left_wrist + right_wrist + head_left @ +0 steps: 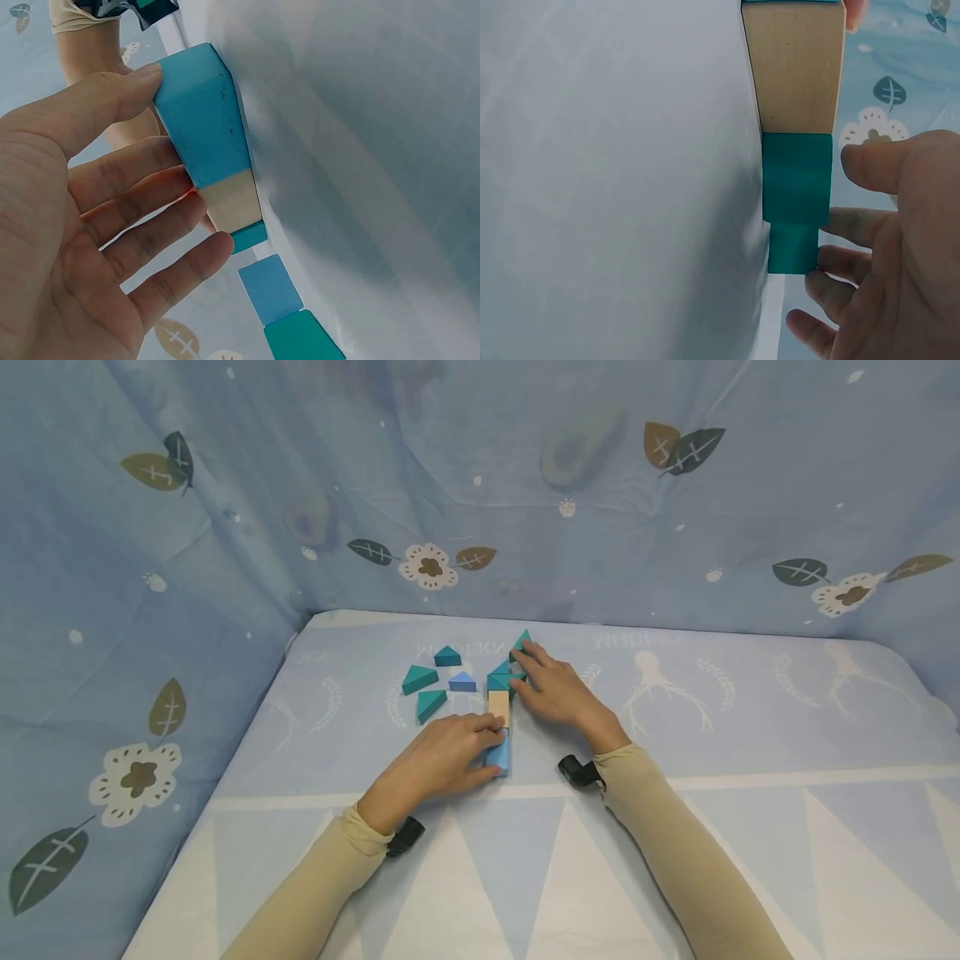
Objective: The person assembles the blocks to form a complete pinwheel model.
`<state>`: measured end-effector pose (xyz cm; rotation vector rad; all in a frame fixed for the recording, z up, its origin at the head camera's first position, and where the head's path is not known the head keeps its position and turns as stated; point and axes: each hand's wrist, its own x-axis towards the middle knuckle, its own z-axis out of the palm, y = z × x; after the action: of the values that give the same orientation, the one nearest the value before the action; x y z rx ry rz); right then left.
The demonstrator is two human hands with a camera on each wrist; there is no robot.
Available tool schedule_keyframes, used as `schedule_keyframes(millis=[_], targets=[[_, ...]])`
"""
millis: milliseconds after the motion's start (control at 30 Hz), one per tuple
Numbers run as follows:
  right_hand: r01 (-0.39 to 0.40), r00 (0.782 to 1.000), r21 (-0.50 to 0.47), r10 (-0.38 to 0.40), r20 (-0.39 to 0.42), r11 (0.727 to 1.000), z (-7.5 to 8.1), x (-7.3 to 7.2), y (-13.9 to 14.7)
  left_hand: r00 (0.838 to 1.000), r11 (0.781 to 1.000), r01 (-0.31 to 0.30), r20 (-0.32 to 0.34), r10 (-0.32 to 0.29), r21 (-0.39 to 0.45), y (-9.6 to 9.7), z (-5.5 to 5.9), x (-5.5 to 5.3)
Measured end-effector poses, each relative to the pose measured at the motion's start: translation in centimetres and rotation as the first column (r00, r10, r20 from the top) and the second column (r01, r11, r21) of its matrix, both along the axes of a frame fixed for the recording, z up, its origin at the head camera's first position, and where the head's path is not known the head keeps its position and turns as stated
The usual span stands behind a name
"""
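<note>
A short row of blocks runs away from me, with a blue block [496, 760] nearest, then a natural wood block [498, 702], then teal triangular blocks [498, 682]. My left hand [438, 753] rests along the row's left side. In the left wrist view its thumb tip touches the near end of the blue block [202, 120], and its fingers extend beside the wood block [234, 201]. My right hand [558, 692] is at the far right side, fingers loosely bent, fingertips right at the teal blocks [796, 178]. Another teal triangle [522, 639] stands beyond those fingertips.
Left of the row lie loose teal triangular blocks [431, 704] and a small blue triangular block [462, 682]. A patterned cloth [675, 727] covers the table, and a blue printed curtain [480, 510] hangs behind and to the left.
</note>
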<state>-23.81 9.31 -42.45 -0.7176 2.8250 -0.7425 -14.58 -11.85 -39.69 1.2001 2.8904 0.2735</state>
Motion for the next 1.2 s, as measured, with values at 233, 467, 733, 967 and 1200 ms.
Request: schedule_keyframes(millis=[233, 467, 733, 967, 1200], targets=[[-0.025, 1.0, -0.012, 0.025, 0.005, 1.0, 0.0, -0.07, -0.21, 1.0, 1.0, 0.007, 0.002, -0.007, 0.003, 0.06, 0.21, 0.03], [-0.039, 0.999, 0.001, 0.039, -0.003, 0.999, 0.28, -0.02, -0.47, 1.0, 1.0, 0.007, 0.001, -0.007, -0.004, 0.05, 0.22, -0.11], [-0.06, 0.998, 0.0, 0.06, -0.012, 0.998, 0.34, 0.08, -0.54, 1.0, 1.0, 0.012, -0.007, -0.012, 0.0, 0.09, 0.26, -0.18], [-0.078, 0.997, 0.004, 0.078, -0.02, 0.997, 0.36, 0.14, -0.77, 1.0, 1.0, 0.014, -0.008, -0.014, -0.004, 0.04, 0.3, -0.15], [-0.089, 0.996, 0.006, 0.089, -0.027, 0.996, 0.38, 0.27, -0.97, 1.0, 1.0, 0.014, -0.01, -0.014, 0.0, 0.01, 0.29, -0.13]])
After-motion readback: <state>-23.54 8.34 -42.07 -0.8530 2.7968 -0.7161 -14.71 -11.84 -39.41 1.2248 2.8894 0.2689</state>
